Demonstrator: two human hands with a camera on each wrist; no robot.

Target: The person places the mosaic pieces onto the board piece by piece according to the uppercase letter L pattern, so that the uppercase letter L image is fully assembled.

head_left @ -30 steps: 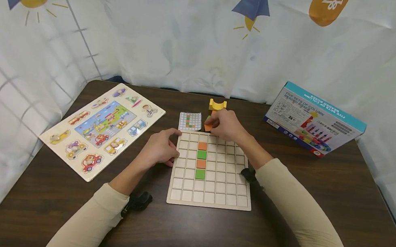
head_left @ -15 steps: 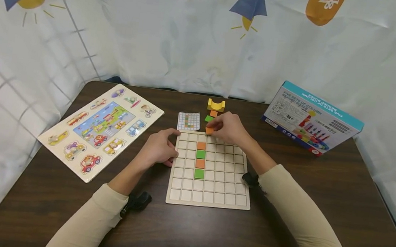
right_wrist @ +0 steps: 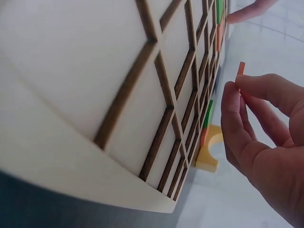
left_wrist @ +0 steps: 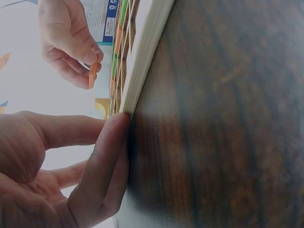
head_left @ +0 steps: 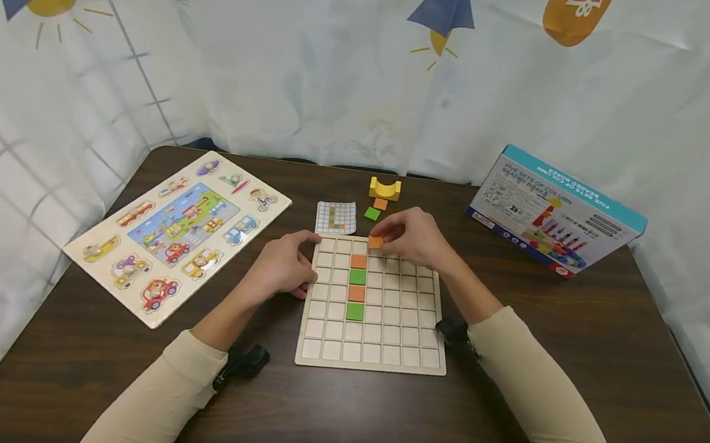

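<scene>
My right hand (head_left: 417, 236) pinches an orange square tile (head_left: 375, 242) between thumb and fingers, over the far edge of a wooden grid board (head_left: 391, 337). In the right wrist view the orange tile (right_wrist: 241, 69) stands on edge in the fingertips, raised above the grid. My left hand (head_left: 286, 265) rests against the board's left side, its fingertips (left_wrist: 118, 121) at the pale edge in the left wrist view. One column of the board holds orange and green tiles in alternation, the lowest a green tile (head_left: 354, 312).
Behind the board lie a pattern card (head_left: 336, 218), a loose green tile (head_left: 372, 213), an orange tile (head_left: 380, 204) and a yellow arched block (head_left: 385, 189). A picture puzzle board (head_left: 173, 288) is at the left, and a printed box (head_left: 553, 215) stands back right.
My right hand has lifted the orange tile from the table behind the board and brought it toward me, over the far edge. The left hand stays at the board's side.
</scene>
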